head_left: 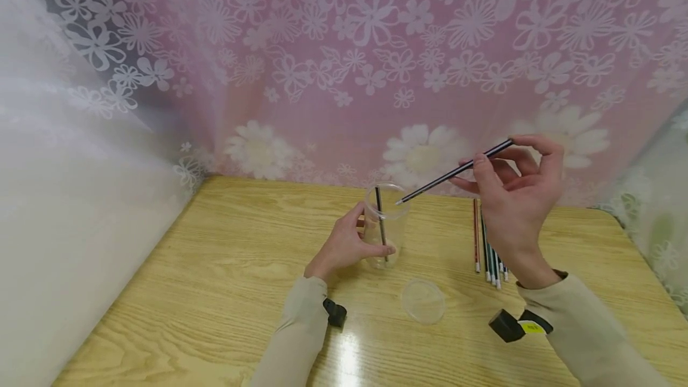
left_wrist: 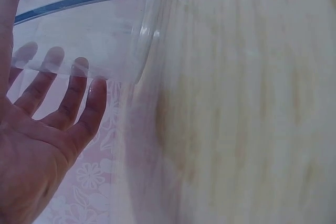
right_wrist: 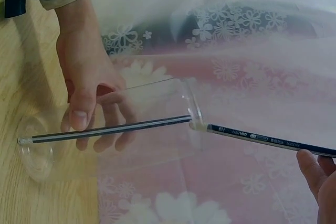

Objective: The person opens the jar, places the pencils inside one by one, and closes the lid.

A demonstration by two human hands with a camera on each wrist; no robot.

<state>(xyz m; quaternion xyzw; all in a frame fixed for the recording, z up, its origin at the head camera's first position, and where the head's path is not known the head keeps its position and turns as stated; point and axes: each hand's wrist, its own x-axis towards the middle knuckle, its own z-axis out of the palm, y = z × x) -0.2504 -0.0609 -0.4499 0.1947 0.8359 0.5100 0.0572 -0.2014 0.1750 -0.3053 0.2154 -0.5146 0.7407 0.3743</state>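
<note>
My left hand (head_left: 346, 242) holds a tall clear plastic cup (head_left: 396, 233) on the table, its thumb across the front and the other fingers behind. Inside the cup one dark striped pencil (right_wrist: 121, 128) leans, its white eraser end at the bottom. My right hand (head_left: 520, 202), raised to the right of the cup, pinches a second dark pencil (head_left: 446, 179) near its upper end. That pencil slants down to the left, and its eraser tip is right at the cup's rim (right_wrist: 193, 103). In the left wrist view the fingers (left_wrist: 79, 90) curve along the cup's wall.
A round clear lid (head_left: 423, 301) lies in front of the cup. To the right, partly behind my right hand, several pencils (head_left: 491, 258) lie on the wooden table (head_left: 226, 267), eraser ends toward me. A pink flowered curtain (head_left: 344, 76) hangs along the table's back edge.
</note>
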